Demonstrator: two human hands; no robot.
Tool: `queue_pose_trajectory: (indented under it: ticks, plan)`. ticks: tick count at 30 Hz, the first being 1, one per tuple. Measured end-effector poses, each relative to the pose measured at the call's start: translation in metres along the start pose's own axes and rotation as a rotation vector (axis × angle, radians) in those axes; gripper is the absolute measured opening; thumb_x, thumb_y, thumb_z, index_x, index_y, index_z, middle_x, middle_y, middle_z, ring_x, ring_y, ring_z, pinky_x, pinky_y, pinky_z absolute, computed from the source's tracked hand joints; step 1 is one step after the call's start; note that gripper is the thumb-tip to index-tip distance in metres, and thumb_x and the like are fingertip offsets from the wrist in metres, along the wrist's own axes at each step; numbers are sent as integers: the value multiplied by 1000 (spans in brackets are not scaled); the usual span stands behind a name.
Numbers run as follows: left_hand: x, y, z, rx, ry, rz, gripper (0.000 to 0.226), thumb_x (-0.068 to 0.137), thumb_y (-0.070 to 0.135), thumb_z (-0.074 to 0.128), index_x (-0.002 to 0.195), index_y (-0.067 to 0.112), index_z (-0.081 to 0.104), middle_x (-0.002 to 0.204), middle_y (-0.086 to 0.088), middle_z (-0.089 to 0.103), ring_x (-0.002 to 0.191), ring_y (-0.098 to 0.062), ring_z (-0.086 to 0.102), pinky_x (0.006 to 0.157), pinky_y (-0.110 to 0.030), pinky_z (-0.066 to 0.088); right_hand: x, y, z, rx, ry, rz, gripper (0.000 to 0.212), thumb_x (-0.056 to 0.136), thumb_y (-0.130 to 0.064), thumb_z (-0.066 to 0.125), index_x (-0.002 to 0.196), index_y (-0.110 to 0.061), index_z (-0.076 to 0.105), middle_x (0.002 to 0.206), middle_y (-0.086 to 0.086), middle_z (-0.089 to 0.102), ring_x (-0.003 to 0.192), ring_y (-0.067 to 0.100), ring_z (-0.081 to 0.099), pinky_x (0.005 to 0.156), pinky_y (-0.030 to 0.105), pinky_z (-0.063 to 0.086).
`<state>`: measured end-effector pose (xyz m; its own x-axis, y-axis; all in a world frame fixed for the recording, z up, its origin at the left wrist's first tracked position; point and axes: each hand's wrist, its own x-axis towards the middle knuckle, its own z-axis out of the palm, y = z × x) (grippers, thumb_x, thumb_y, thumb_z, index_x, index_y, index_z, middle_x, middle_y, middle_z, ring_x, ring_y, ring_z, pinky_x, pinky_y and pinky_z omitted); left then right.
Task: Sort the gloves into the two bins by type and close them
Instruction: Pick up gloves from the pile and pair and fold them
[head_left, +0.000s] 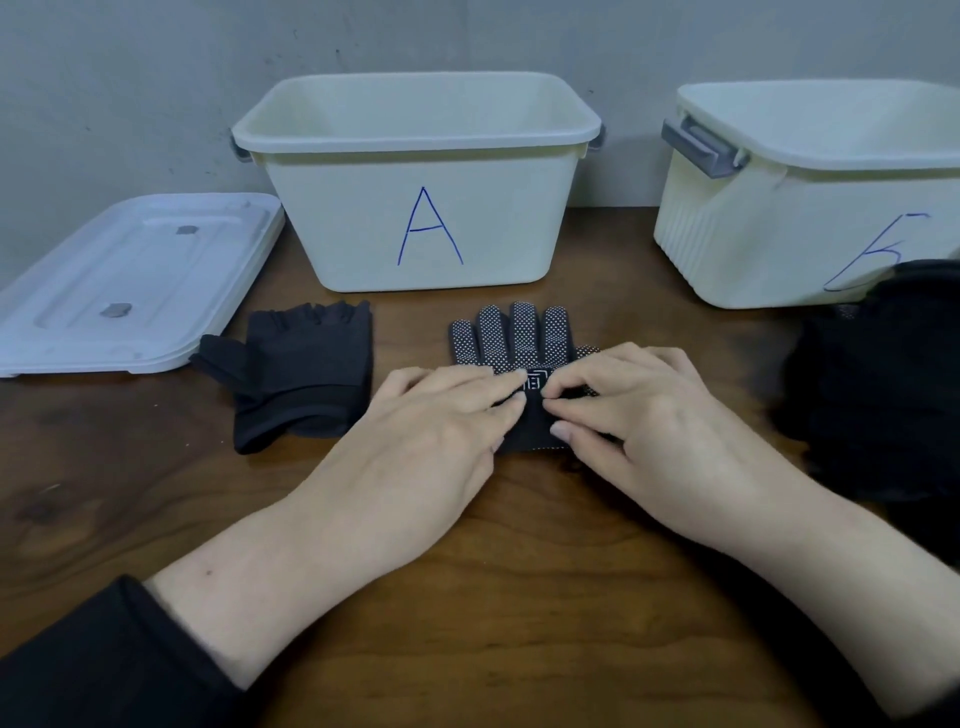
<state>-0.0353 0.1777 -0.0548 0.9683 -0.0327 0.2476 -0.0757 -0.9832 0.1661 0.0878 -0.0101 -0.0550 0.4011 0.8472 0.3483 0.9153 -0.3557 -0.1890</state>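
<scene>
A black glove with white grip dots (511, 335) lies flat on the wooden table, its fingers pointing toward bin A. My left hand (415, 431) and my right hand (654, 415) both rest on its palm and cuff, fingertips meeting at the middle. Whether the fingers pinch the fabric I cannot tell. A plain dark fingerless glove (301, 374) lies to the left of it. The cream bin marked A (421, 218) stands open behind the gloves. A second cream bin (779, 228) with a blue letter stands open at the right.
A white lid (130, 291) lies flat at the left, beside bin A. A blurred black heap (878, 384) lies at the right, in front of the second bin. A grey wall runs behind the bins. Grey latches hang at the bins' ends.
</scene>
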Motion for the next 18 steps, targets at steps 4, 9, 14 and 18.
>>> queue_pose_trajectory:
  ticks: [4, 9, 14, 18]
  plan:
    - [-2, 1, -7, -18, -133, -66, 75, 87, 50, 8, 155, 33, 30, 162, 23, 18, 146, 3, 12, 117, -23, 4, -3, 10, -12, 101, -190, 61, 51, 92, -58, 54, 135, -33, 63, 139, -27, 53, 128, -2, 44, 114, 35, 26]
    - [-2, -1, -3, -4, -97, -73, 69, 92, 54, 19, 157, 31, 26, 163, 21, 18, 146, 2, 11, 116, -25, 4, -2, 12, -9, 143, -129, 105, 51, 87, -44, 70, 136, -33, 62, 138, -24, 58, 130, -3, 47, 115, 42, 34]
    - [-1, -8, 2, -21, -9, -50, 68, 92, 58, 30, 146, 21, 51, 149, 10, 49, 136, -7, 36, 109, -28, 22, -2, 8, -2, 109, -17, 94, 30, 91, -33, 72, 121, -28, 72, 126, -18, 67, 118, 7, 61, 105, 49, 44]
    - [1, -11, 4, -24, 59, -22, 48, 90, 42, 67, 133, 20, 64, 134, 6, 59, 123, -16, 50, 101, -35, 37, -2, 7, -5, 106, 8, 77, 25, 96, -33, 67, 119, -29, 72, 118, -19, 70, 112, 7, 63, 103, 47, 45]
